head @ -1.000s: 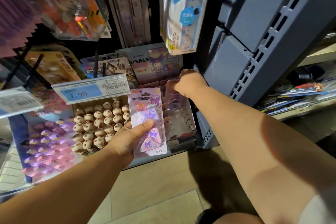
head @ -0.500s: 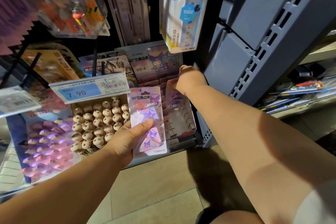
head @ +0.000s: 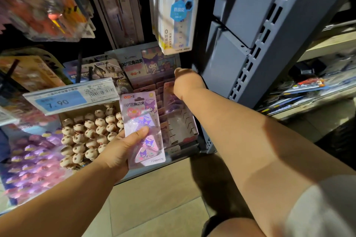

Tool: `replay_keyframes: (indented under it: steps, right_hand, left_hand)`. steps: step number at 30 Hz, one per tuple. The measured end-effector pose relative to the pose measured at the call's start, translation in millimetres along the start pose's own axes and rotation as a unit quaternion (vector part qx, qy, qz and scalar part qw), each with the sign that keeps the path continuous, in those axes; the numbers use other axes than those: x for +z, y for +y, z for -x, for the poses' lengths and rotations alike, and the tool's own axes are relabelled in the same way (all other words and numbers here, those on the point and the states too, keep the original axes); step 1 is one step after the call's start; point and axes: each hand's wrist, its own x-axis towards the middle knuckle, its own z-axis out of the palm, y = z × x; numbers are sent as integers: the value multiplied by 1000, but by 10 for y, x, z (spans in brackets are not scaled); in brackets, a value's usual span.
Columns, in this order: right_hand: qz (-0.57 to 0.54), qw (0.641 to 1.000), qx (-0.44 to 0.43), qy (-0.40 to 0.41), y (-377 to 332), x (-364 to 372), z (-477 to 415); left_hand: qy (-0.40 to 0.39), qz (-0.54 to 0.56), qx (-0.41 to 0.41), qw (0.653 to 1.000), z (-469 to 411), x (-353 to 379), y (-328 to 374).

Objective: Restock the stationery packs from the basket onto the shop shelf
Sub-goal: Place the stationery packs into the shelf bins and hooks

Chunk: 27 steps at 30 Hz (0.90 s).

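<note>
My left hand (head: 117,150) holds a small stack of pink and purple stationery packs (head: 143,127) upright in front of the shelf, thumb pressed across the top pack's face. My right hand (head: 185,82) reaches into the slotted display box (head: 183,127) on the shelf. Its fingers curl down around the top of another pink pack (head: 169,92) that stands near the back of the box. More packs of this kind fill the rear slots (head: 148,90). The fingertips of my right hand are hidden, and no basket is in view.
A tray of round brown-and-cream toppers (head: 88,132) sits left of the box, under a 7.90 price tag (head: 67,99). Ruler packs (head: 173,9) hang overhead. A grey shelf upright (head: 256,44) stands close on the right, with a tiled floor (head: 154,208) below.
My right hand has moved slightly farther back into the display box with its pack. My left hand has kept the stack almost still.
</note>
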Motion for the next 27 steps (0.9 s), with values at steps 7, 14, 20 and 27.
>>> replay_keyframes:
  steps: [7, 14, 20, 27]
  right_hand:
    - [21, 999, -30, 1, 36, -8, -28]
    - [67, 994, -81, -7, 62, 2, -26]
    - [78, 995, -59, -22, 19, -46, -17]
    - [66, 996, -48, -24, 16, -108, 6]
  left_hand:
    - [-16, -4, 0, 1000, -30, -35, -16]
    - [-10, 5, 4, 1000, -10, 14, 3]
    - [-10, 15, 3, 1000, 5, 29, 11]
    - [-21, 16, -1, 1000, -2, 27, 25]
